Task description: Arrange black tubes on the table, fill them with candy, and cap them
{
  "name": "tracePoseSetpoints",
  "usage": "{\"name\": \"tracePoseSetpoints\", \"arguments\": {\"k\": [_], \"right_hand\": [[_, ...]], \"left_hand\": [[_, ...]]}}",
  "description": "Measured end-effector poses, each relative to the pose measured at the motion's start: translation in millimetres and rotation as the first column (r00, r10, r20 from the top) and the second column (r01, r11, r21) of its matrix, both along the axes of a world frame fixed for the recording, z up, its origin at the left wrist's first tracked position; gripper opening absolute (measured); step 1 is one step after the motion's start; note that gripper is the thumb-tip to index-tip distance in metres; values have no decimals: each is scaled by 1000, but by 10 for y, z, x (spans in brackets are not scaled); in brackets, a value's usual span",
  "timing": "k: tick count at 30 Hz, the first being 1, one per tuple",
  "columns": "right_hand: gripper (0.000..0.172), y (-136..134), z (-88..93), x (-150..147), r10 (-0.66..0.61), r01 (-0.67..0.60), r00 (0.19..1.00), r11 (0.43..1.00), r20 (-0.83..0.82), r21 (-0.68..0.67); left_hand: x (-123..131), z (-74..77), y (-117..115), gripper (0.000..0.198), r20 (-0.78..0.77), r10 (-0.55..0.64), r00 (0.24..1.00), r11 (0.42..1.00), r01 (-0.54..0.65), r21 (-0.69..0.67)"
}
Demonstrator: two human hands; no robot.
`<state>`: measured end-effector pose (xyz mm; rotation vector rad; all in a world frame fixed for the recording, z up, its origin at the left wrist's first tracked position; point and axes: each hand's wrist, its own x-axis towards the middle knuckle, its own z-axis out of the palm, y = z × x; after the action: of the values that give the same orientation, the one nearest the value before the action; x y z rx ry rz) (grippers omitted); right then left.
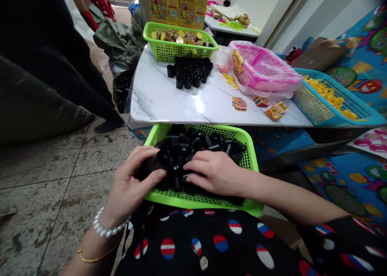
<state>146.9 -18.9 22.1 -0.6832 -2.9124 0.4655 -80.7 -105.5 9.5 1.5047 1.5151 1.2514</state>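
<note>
On my lap rests a green plastic basket [255, 159] filled with a loose heap of small black plastic parts [181, 141]. My left hand [130, 183], over the basket's left side, is closed around a black plastic tube [163, 158] whose open end faces up and toward the right. My right hand [214, 173] reaches into the heap, fingers curled down among the parts. What its fingertips grip, if anything, is hidden. Ahead on the white table [154, 102], several black plastic caps [189, 72] stand upright in a close group.
Behind the caps sits a green basket [181, 52] of brown and yellow pieces. A pink bag-lined basket [266, 72], small printed boxes [275, 111] and a blue basket [341, 119] of yellow parts are at right. Yellow cartons [165, 8] are stacked behind. A person's leg [75, 54] is at left.
</note>
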Motion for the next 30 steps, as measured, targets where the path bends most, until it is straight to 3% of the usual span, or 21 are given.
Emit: {"name": "tracePoseSetpoints", "arguments": {"k": [3, 6, 10, 13, 17, 22, 23, 25, 28, 30], "right_hand": [[22, -78, -82, -217, 92, -95, 975, 996, 201, 3], [19, -70, -122, -272, 76, -66, 968, 997, 239, -48], [29, 57, 10, -119, -137, 93, 981, 954, -138, -286], [33, 130, 198, -12, -340, 95, 841, 858, -421, -504], [31, 105, 353, -25, -459, 9, 716, 759, -525, -651], [27, 7, 293, -169, -566, -75, 626, 642, -537, -763], [29, -7, 275, -191, -575, -94, 598, 641, -558, -761], [38, -21, 253, -217, -545, -77, 576, 706, -610, -704], [45, -11, 256, -207, -401, -7, 665, 840, -630, -543], [40, 8, 262, -185, -372, -4, 709, 848, -600, -530]], "left_hand": [[12, 10, 21, 22, -28, -3, 1000, 1000, 4, 18], [16, 13, 18, 20, -52, -38, 998, 999, 39, 17], [25, 20, 1, 20, -32, -67, 997, 998, 67, 3], [65, 31, 10, 22, 35, -95, 995, 995, 96, -30], [160, 65, 57, 24, 72, -130, 989, 990, 133, -38], [248, 113, 98, 23, 58, -159, 986, 987, 161, -29], [255, 113, 101, 23, 59, -160, 985, 986, 162, -28], [261, 99, 101, 21, 57, -168, 984, 985, 170, -18], [263, 65, 91, 21, 45, -175, 984, 985, 174, 14], [266, 54, 82, 21, 71, -171, 983, 985, 170, 14]]}}
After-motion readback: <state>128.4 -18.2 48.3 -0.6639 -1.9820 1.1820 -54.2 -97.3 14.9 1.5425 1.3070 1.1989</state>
